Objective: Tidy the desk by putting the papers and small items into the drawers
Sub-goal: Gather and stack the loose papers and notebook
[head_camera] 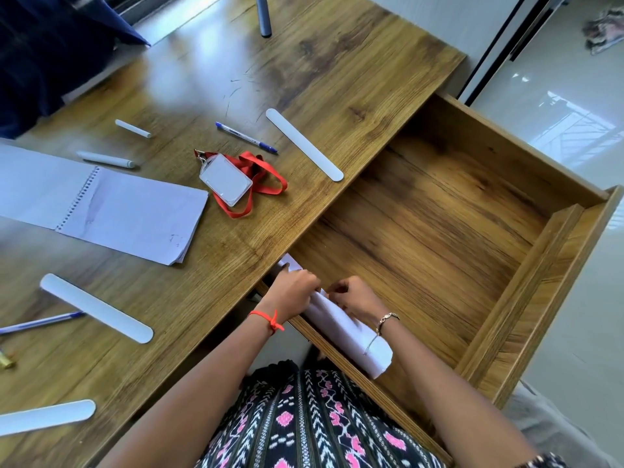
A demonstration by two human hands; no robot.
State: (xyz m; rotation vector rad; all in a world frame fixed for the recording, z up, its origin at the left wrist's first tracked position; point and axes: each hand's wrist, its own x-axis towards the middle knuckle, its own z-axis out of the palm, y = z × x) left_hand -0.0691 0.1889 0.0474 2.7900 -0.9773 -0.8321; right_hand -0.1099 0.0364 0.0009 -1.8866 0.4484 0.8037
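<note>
A wooden drawer [526, 275] stands pulled out wide at the desk's right side, its floor bare. Along its near wall lies a white sheaf of papers [341, 327], one end tucked under the desktop. My left hand [293, 287] and my right hand [354, 297] both grip the sheaf inside the drawer. On the desktop [236, 251] lie a spiral notepad [131, 214], a badge holder with a red lanyard [233, 180], two white markers [133, 129] [106, 160], two blue pens [246, 137] [44, 321] and three white flat strips [304, 144] [96, 307] [47, 417].
A dark blue cloth [40, 55] covers the desk's far left corner. A grey pole [263, 15] stands at the far edge. A small brass object [6, 361] sits at the left border. Shiny floor tiles [574, 106] lie beyond the drawer.
</note>
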